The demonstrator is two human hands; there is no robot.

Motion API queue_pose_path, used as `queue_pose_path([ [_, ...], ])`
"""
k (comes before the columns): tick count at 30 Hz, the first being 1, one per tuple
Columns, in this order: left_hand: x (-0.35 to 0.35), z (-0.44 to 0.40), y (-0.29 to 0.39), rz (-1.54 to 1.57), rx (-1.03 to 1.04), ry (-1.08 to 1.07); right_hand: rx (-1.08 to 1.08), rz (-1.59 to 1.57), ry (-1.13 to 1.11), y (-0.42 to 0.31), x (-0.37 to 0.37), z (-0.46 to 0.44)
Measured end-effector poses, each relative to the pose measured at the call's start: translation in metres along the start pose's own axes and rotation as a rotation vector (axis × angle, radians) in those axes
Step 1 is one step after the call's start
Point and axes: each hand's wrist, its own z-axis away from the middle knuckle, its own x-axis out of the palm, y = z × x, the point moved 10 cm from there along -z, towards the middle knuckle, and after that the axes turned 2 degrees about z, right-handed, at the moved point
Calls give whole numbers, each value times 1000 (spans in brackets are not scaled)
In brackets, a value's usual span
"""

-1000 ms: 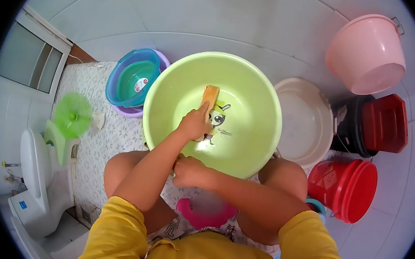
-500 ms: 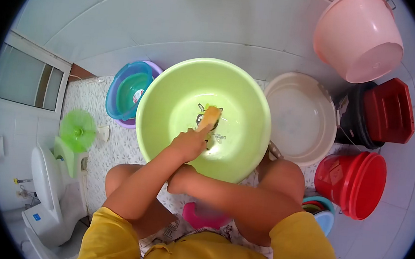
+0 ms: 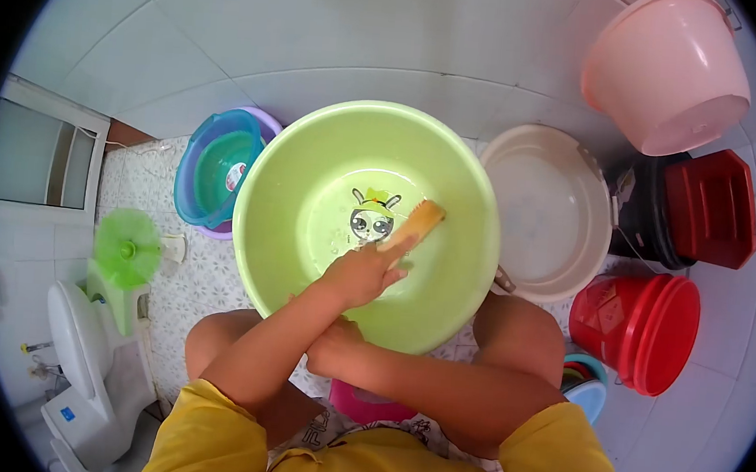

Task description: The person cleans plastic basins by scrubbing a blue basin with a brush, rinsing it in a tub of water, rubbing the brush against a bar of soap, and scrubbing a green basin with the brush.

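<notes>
A large light-green basin (image 3: 286,167) is tilted toward me between my knees, with a cartoon rabbit printed on its bottom. My left hand (image 3: 362,275) is closed around the handle of a wooden scrub brush (image 3: 426,218). The brush lies against the inside of the basin, right of the rabbit print. Beneath my left forearm, my right hand (image 3: 334,346) crosses over to the basin's near-left rim and grips it; the forearm hides part of its fingers.
A beige basin (image 3: 541,289) stands at right, near a red bucket (image 3: 598,315), a dark-red basin (image 3: 713,205) and a pink bucket (image 3: 670,73). Nested blue and purple basins (image 3: 192,168) are at left. A green fan (image 3: 126,249) and a toilet (image 3: 77,337) stand farther left.
My left hand has swept the brush from over the rabbit print to the right, uncovering the print. My right hand stays at the near rim, and the basin appears slightly closer.
</notes>
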Motion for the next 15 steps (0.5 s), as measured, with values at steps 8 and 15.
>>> queue_pose_path([
  [8,-25,3,-19,-177,-194,185,60,26,-249,0,8,7],
  [15,-42,4,-46,-161,-288,239,178,-36,-124,10,-8,8],
])
